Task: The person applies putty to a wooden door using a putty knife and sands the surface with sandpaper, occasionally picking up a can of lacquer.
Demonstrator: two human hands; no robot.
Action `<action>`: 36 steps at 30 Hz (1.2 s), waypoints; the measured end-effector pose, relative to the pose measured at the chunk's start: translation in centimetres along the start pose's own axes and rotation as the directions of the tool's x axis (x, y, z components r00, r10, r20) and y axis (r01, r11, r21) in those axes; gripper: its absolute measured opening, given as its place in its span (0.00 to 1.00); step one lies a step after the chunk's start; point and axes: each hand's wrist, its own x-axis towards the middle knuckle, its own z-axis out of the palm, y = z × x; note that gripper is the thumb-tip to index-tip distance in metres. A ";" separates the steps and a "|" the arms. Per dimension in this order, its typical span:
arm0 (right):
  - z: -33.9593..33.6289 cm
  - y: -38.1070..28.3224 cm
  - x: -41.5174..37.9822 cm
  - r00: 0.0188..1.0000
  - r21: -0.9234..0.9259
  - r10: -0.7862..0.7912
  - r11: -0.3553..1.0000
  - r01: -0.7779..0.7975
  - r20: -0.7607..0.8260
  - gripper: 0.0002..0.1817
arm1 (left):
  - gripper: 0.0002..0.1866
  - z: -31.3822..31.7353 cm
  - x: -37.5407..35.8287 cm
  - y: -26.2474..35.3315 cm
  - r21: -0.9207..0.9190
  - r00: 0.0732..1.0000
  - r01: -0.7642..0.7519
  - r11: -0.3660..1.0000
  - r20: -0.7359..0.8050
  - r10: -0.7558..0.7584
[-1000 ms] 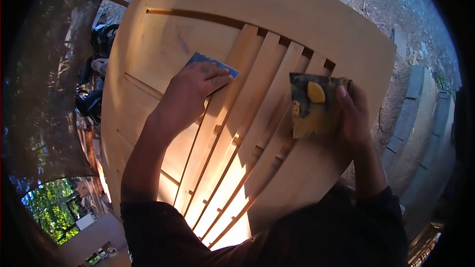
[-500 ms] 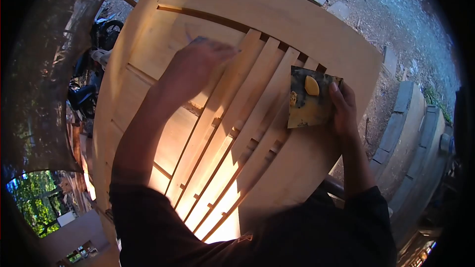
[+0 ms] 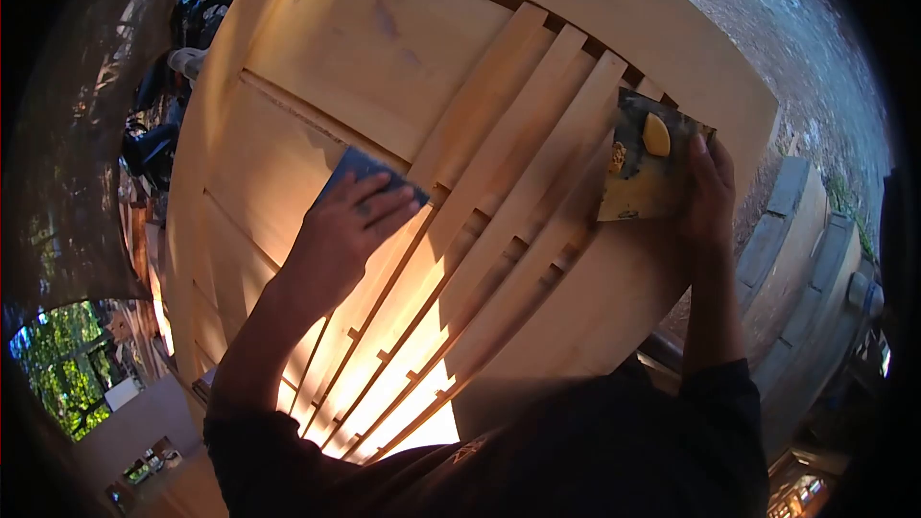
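Observation:
My left hand (image 3: 350, 225) is closed on a flat blue scraper (image 3: 357, 163), its fingers spread over the face. It lies over a wooden door panel (image 3: 384, 48), close to a crossbar between the panels. In my right hand (image 3: 712, 187) is a small square board (image 3: 643, 194), gripped at its right edge with the thumb on top. The board is smeared dark and yellowish, and a rounded lump of yellow putty (image 3: 656, 134) sits on it. Long wooden slats (image 3: 494, 139) with small notches run between my hands.
Bright sunlight falls on the lower slats. Concrete steps or blocks (image 3: 796, 259) stand to the right, beside gravel ground (image 3: 767, 48). A motorbike-like dark object (image 3: 153, 149) is at the left, near a hanging dark cloth (image 3: 67, 153).
My left hand has come down from the upper panel towards my body, and the blue scraper now shows clearly. The view has shifted, while my right hand keeps holding the board.

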 end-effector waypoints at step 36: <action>-0.5 -0.5 0.4 0.982 -0.073 0.065 0.996 -0.052 0.178 0.19 | 0.25 -8.4 14.4 6.1 -0.416 0.989 -0.149 0.897 -0.085 0.125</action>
